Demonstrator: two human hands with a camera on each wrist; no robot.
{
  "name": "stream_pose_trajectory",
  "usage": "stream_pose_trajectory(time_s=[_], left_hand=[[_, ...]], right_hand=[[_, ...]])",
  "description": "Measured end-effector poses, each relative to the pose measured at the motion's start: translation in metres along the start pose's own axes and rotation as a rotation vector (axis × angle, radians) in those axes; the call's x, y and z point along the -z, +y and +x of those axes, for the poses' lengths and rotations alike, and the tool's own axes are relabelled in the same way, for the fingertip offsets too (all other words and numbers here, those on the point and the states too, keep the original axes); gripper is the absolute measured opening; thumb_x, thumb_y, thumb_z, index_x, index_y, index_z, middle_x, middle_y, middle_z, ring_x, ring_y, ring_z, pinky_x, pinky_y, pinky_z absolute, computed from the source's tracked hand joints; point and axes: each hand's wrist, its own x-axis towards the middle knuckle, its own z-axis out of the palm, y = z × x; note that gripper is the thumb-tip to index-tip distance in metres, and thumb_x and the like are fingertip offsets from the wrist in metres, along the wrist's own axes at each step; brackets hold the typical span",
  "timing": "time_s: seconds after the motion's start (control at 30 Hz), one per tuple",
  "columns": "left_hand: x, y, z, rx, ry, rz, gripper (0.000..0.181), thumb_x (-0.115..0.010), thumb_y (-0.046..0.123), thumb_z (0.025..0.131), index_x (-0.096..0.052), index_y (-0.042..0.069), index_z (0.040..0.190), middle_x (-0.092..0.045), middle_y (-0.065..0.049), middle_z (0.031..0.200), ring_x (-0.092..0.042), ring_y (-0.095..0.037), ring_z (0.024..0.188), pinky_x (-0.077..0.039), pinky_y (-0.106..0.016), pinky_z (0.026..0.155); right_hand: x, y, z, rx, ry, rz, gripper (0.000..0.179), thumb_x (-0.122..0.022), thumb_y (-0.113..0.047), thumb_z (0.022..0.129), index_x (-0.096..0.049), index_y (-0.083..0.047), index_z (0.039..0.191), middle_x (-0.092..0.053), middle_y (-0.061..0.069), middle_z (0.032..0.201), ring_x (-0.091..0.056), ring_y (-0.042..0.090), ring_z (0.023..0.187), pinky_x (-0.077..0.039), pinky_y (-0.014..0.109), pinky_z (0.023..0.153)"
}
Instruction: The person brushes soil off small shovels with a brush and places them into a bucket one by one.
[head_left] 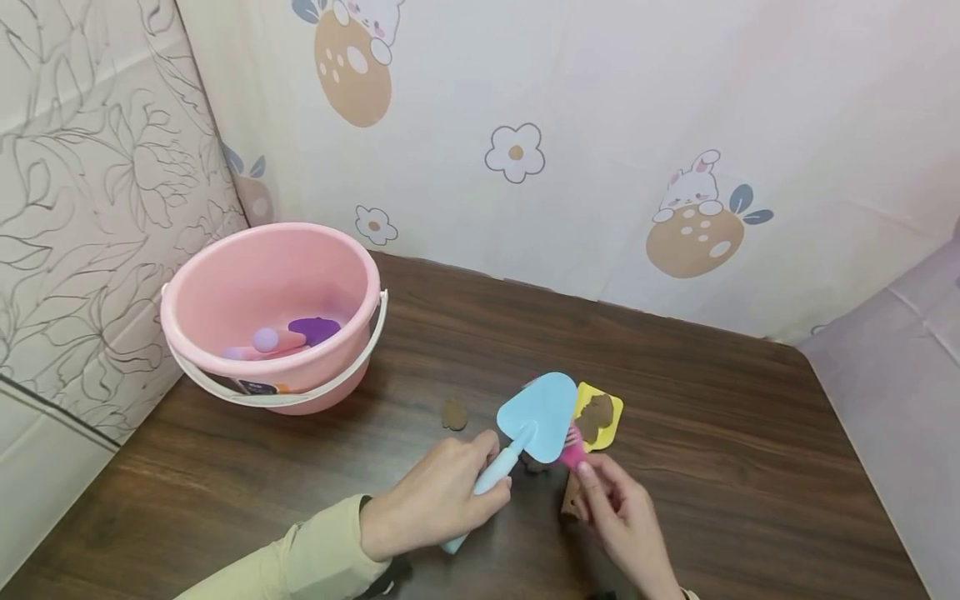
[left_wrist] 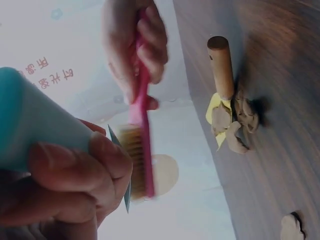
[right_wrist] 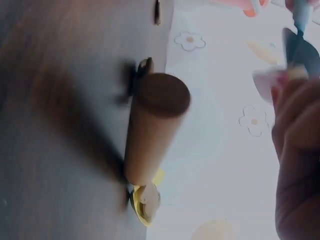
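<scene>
My left hand (head_left: 438, 496) grips the handle of a light blue trowel (head_left: 542, 408), its blade raised above the table. My right hand (head_left: 626, 517) holds a pink brush (left_wrist: 145, 110), whose pale bristles (left_wrist: 132, 150) lie along the far side of the blade in the left wrist view. Below the hands a yellow shovel (head_left: 611, 421) with a wooden handle (right_wrist: 152, 135) lies on the table. Brown clay-like lumps (left_wrist: 221, 119) sit on its blade, and more lie beside it.
A pink bucket (head_left: 341, 385) with a white handle stands at the back left; a purple piece (head_left: 318, 329) and pink-handled tools (head_left: 281, 340) are inside. One flat brown lump (head_left: 453, 414) lies between bucket and trowel. Patterned cloth (head_left: 465, 217) rises behind the dark wooden table (head_left: 712, 400).
</scene>
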Motion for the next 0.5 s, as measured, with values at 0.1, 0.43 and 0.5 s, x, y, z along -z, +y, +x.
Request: stream_pose_trajectory(time_s=[0.1,0.43,0.5], left_hand=[[0.001,0.000,-0.001,-0.012,-0.019,0.004,0.014,-0.061,0.014,0.084,-0.049,0.010,0.080,-0.040,0.010,0.058,-0.036,0.004,0.045,-0.032,-0.013,0.040],[-0.002,-0.001,-0.003,0.019,-0.089,0.002,0.014,-0.061,0.013,0.083,-0.048,0.011,0.076,-0.041,0.011,0.057,-0.036,0.004,0.044,-0.032,-0.013,0.040],[-0.001,-0.001,-0.002,0.027,-0.087,-0.008,0.014,-0.060,0.013,0.083,-0.048,0.011,0.077,-0.041,0.010,0.058,-0.036,0.003,0.044,-0.033,-0.014,0.040]], right_hand=[[0.010,-0.002,0.000,-0.075,0.106,0.079,0.019,-0.043,-0.014,0.102,-0.058,-0.002,0.098,-0.047,0.000,0.054,-0.038,0.003,0.035,-0.030,0.024,0.028],[0.029,-0.011,-0.002,-0.109,0.193,0.212,0.024,-0.040,-0.021,0.103,-0.051,0.000,0.102,-0.045,0.002,0.059,-0.037,0.011,0.036,-0.026,0.030,0.027],[0.029,-0.011,-0.002,-0.113,0.191,0.217,0.023,-0.041,-0.020,0.103,-0.052,0.000,0.101,-0.046,0.002,0.059,-0.037,0.010,0.036,-0.026,0.030,0.027]])
